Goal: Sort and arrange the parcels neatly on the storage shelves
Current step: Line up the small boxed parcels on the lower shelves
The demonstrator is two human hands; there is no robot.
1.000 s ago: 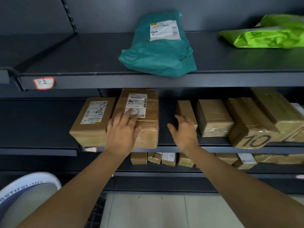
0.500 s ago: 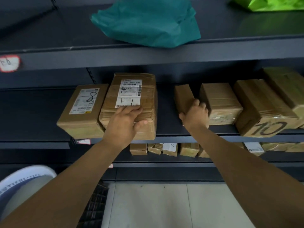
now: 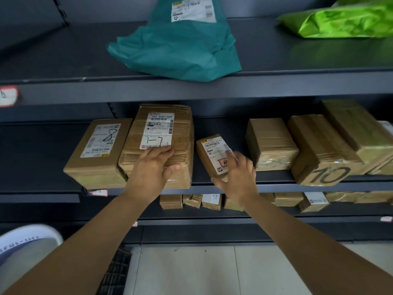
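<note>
**Both hands on parcels at the middle shelf**

Nearest the camera lies a pale tiled floor (image 3: 191, 271). A white rounded object with grey lettering (image 3: 25, 245) sits at the lower left, with a dark grid-like crate (image 3: 117, 271) just beside it. Two bare forearms reach up from the bottom corners towards the shelving.

On the bottom shelf (image 3: 212, 219) a row of small brown parcels (image 3: 191, 201) stands behind the wrists, partly hidden by them.

On the middle shelf (image 3: 276, 186), the left hand (image 3: 151, 169) lies flat on the near end of the "1-7" parcel (image 3: 157, 128). Its fingers are straight and close together on top, and its thumb is against the front face. This taped brown box touches the "8" parcel (image 3: 100, 150) on its left, and both lie label up at the shelf's front edge.

The right hand (image 3: 238, 177) pinches the small parcel (image 3: 210, 154), fingers laid over the label and thumb spread under the near corner. The hand is blurred, so how firm the grip is cannot be told. The small parcel sits label up in the gap between the "1-7" parcel and a plain taped parcel (image 3: 270, 143), touching neither. Further right lies the "10" parcel (image 3: 319, 154), with another brown parcel (image 3: 357, 128) leaning against it.

On the top shelf (image 3: 276, 81) a teal mailer bag (image 3: 176, 45) lies label up with its crumpled end over the front edge. A bright green mailer bag (image 3: 344, 20) lies well apart at the far right. A red-bordered tag (image 3: 7, 95) is stuck to the shelf edge at the left.
</note>
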